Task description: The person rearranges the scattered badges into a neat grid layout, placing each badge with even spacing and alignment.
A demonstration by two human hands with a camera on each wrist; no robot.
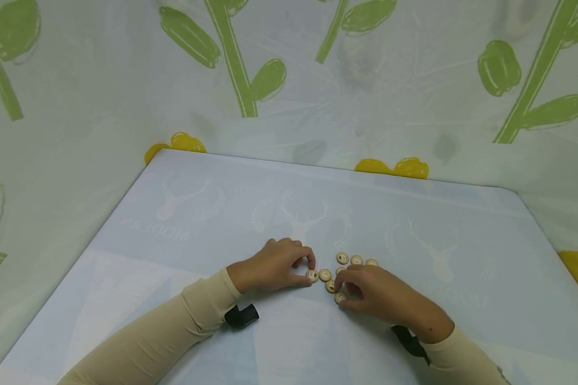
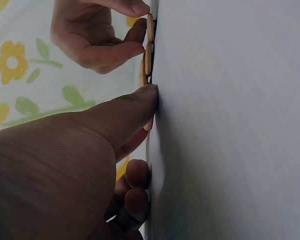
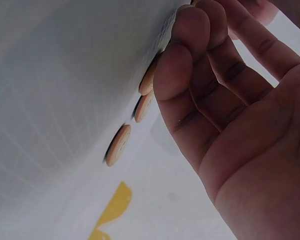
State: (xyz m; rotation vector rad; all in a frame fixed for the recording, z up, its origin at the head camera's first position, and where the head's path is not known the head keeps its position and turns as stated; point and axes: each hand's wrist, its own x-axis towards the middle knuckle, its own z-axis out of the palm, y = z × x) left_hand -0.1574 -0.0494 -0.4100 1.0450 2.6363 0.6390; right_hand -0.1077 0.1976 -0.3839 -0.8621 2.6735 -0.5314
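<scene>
Small round wooden buttons with dark marks lie flat in a cluster on the table. At the cluster's left end, my left hand (image 1: 275, 266) pinches one button (image 1: 312, 276) between thumb and index finger, against the tabletop. My right hand (image 1: 384, 295) has thumb and index finger around the nearest button (image 1: 340, 298), its index fingertip beside another button (image 1: 331, 286). Between the hands lies a further button (image 1: 325, 275). A row of buttons (image 1: 356, 260) runs behind the right hand, which partly covers one button (image 1: 340, 271). The right wrist view shows buttons (image 3: 118, 145) beyond the curled fingers.
A pale blue-white cloth with faint deer prints covers the table (image 1: 183, 214). Behind it hangs a white curtain (image 1: 125, 80) with green leaves and yellow flowers. Dark straps (image 1: 241, 316) sit at both wrists, below beige sleeves (image 1: 173, 321).
</scene>
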